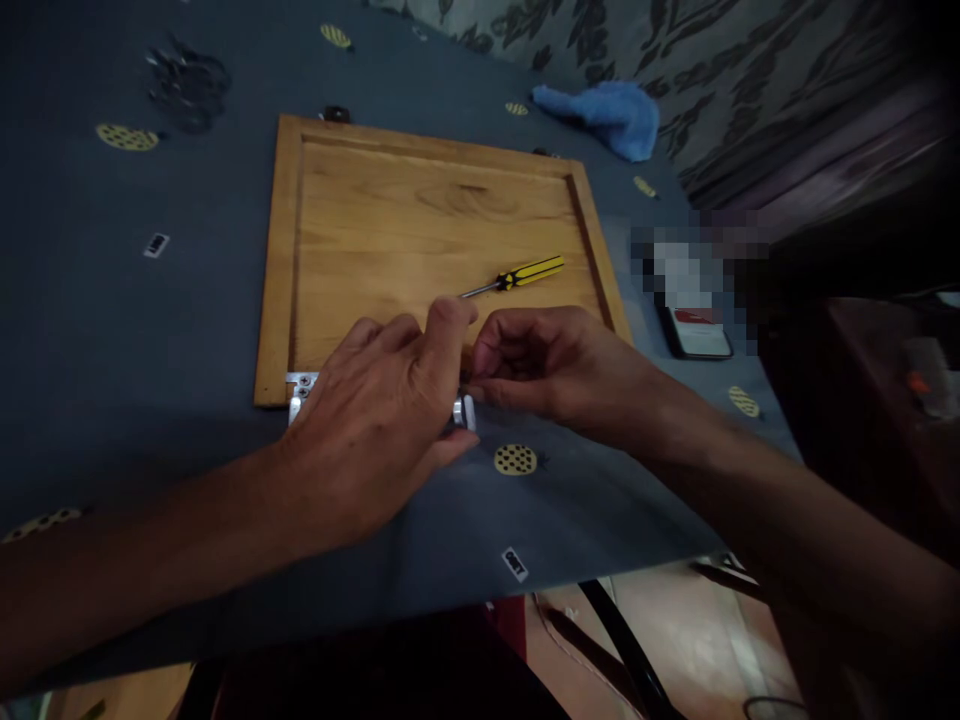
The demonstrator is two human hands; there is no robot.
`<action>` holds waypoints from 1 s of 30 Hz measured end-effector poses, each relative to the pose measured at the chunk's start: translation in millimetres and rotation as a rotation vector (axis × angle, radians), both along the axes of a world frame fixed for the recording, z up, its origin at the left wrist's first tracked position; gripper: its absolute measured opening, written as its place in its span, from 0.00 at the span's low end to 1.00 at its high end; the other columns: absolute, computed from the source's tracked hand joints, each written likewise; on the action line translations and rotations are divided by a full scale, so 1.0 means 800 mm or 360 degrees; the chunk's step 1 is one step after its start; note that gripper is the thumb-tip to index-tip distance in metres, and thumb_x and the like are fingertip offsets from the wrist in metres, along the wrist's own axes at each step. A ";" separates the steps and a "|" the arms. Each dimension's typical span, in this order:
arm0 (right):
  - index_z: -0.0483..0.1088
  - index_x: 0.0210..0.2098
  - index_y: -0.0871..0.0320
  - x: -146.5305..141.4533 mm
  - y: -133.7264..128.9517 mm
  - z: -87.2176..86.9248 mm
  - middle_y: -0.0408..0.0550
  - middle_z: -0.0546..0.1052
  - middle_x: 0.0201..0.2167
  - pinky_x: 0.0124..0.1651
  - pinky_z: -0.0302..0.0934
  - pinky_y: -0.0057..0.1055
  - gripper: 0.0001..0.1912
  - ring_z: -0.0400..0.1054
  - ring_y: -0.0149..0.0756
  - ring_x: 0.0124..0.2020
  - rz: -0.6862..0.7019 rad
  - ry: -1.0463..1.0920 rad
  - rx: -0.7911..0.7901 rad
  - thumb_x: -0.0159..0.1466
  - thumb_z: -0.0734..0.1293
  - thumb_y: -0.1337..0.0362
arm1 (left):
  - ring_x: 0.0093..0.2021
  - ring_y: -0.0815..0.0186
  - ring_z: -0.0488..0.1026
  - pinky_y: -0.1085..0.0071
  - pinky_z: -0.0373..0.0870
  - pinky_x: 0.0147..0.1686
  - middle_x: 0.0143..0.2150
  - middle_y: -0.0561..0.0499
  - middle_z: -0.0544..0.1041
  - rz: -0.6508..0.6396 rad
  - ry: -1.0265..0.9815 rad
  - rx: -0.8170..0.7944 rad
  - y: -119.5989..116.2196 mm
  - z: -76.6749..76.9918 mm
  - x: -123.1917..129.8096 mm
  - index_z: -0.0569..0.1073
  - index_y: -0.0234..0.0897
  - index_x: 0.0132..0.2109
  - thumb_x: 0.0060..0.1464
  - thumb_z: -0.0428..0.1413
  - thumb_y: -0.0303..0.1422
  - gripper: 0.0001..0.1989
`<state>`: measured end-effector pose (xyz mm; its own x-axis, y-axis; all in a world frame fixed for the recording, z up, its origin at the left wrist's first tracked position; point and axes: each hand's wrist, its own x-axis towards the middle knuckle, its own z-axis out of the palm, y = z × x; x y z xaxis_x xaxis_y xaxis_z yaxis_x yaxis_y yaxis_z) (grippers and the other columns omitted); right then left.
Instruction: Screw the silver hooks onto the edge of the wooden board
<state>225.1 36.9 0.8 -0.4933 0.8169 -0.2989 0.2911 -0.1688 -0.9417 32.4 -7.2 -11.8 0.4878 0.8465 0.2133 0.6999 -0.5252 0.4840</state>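
A framed wooden panel (pixel 427 220) lies flat on the cloth-covered table. At its near edge is a silver metal handle (pixel 465 412) with a screwed plate (pixel 302 381) at its left end; its middle is hidden under my hand. My left hand (pixel 375 400) is closed over this handle, thumb below and fingers on the panel side. Close beside it, my right hand (pixel 536 365) pinches thumb and forefinger together at the handle's right end; whatever lies between the fingertips is too small to name. A yellow and black screwdriver (pixel 531 272) rests on the panel, its tip hidden behind my left hand.
A blue cloth (pixel 604 115) lies at the back right, and a phone (pixel 701 335), partly blurred, to the panel's right. Dark metal pieces (pixel 187 85) sit at the back left. Small dark fittings (pixel 335 114) show along the panel's far edge. A patterned curtain (pixel 585 35) hangs behind.
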 end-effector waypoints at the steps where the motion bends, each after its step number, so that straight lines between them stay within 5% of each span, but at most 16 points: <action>1: 0.70 0.25 0.59 0.000 0.001 0.000 0.39 0.74 0.22 0.27 0.62 0.24 0.17 0.67 0.26 0.24 0.0016 -0.0006 -0.0005 0.48 0.82 0.63 | 0.43 0.57 0.75 0.59 0.69 0.44 0.39 0.53 0.77 -0.0004 0.0001 0.0010 0.000 0.000 0.000 0.57 0.42 0.56 0.47 0.68 0.32 0.35; 30: 0.76 0.27 0.61 -0.002 -0.011 -0.004 0.41 0.75 0.21 0.25 0.62 0.24 0.18 0.66 0.26 0.21 -0.0072 -0.0023 0.0123 0.53 0.79 0.52 | 0.45 0.55 0.76 0.61 0.68 0.43 0.41 0.50 0.78 0.0010 0.0060 0.0038 0.002 0.002 0.002 0.57 0.38 0.57 0.47 0.70 0.33 0.37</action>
